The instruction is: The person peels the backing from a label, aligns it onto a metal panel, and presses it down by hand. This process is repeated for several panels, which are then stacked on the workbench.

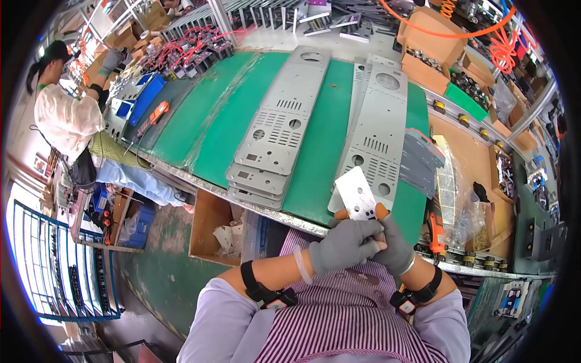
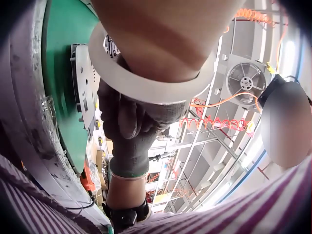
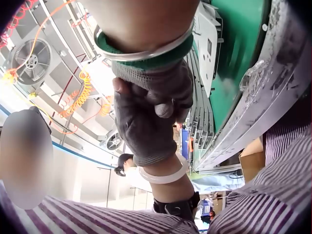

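Plate (image 1: 356, 196) is pinched by its near end in the fingers of the left hand (image 1: 342, 247) and right hand (image 1: 396, 248), jutting beyond them; were it slackly gripped, the perforated panel (image 1: 382, 121) farther out could be scratched.

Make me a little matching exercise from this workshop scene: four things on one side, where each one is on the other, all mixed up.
Things:
1. Small metal plate
2. Long metal panels
3. White bangle
4. Striped apron

Places:
A. Lying on the green table top
B. Worn as clothing
C. Held in the gloved left hand and right hand
D. Around the left arm

Right pairs: 1-C, 2-A, 3-D, 4-B
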